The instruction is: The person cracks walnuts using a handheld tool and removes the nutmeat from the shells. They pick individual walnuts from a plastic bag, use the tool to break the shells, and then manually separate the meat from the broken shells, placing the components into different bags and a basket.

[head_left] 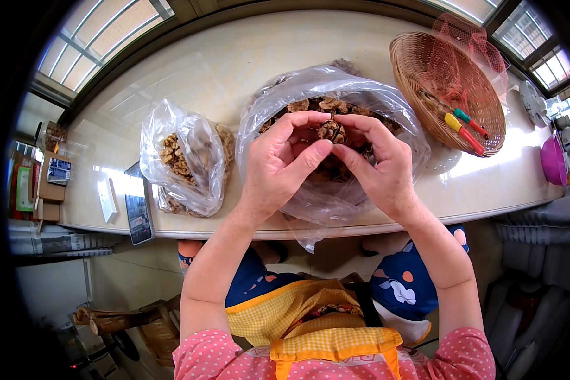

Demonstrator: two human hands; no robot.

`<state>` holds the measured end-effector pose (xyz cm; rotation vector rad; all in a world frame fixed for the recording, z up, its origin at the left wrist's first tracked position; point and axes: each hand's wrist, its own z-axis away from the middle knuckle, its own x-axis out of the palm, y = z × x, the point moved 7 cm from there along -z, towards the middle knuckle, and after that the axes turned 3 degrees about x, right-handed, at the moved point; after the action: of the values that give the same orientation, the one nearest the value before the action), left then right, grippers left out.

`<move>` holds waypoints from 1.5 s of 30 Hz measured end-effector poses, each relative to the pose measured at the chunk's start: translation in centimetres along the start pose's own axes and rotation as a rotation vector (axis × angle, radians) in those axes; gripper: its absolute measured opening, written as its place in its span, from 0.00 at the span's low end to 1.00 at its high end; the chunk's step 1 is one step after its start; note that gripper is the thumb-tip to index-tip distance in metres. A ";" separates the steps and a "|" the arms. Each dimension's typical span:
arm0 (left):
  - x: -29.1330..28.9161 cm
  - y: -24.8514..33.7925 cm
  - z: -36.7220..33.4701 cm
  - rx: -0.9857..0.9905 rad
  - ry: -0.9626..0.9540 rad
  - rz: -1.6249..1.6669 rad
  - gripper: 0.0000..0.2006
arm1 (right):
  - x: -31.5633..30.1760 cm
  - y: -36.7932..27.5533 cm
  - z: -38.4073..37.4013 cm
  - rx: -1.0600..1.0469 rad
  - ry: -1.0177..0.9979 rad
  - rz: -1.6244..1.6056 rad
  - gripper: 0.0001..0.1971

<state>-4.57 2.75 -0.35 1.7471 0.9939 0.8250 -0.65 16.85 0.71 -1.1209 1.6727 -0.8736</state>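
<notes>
A cracked walnut [331,131] is pinched between the fingertips of both hands, its wrinkled kernel showing. My left hand [280,157] closes on it from the left with thumb and forefinger. From the other side, my right hand [381,159] grips it the same way. Right beneath them lies a big clear plastic bag [326,206], its mouth spread wide. Brown walnut shells and broken walnuts [333,104] fill it. To the left stands a smaller clear bag [206,193] with pale walnut kernels [176,157] inside.
At the right rear a wicker basket [413,66] tilts, holding a red mesh net [459,47] and tools with red, yellow and green handles [465,132]. A phone [139,206] lies at the table's [202,57] front left edge. Far right sits a purple bowl [553,159].
</notes>
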 end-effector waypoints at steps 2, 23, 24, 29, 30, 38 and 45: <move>-0.2 -0.2 -0.1 0.070 0.014 -0.066 0.10 | -0.1 -0.1 0.1 -0.008 -0.005 0.029 0.17; -0.5 0.8 -0.2 0.185 -0.032 -0.358 0.13 | -0.1 1.2 -0.1 0.047 -0.093 -0.289 0.17; -0.5 0.7 -0.2 0.184 -0.031 -0.357 0.13 | -0.1 1.2 -0.1 0.035 -0.093 -0.279 0.17; -0.5 1.0 -0.2 0.219 -0.033 -0.307 0.10 | 0.0 1.0 -0.1 0.011 -0.107 -0.195 0.18; -0.4 1.0 -0.2 0.220 -0.033 -0.307 0.10 | 0.0 0.7 -0.1 -0.024 -0.104 -0.175 0.19; -0.8 1.1 0.2 0.209 0.078 -0.291 0.05 | 0.0 0.0 0.0 -0.121 -0.067 -0.078 0.19; -0.8 0.5 0.4 0.099 0.080 -0.251 0.06 | 0.1 -0.2 0.0 -0.073 -0.099 -0.058 0.18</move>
<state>-4.42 1.74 -0.12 1.6390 1.2975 0.6986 -0.57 16.72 0.91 -1.2481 1.6088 -0.7855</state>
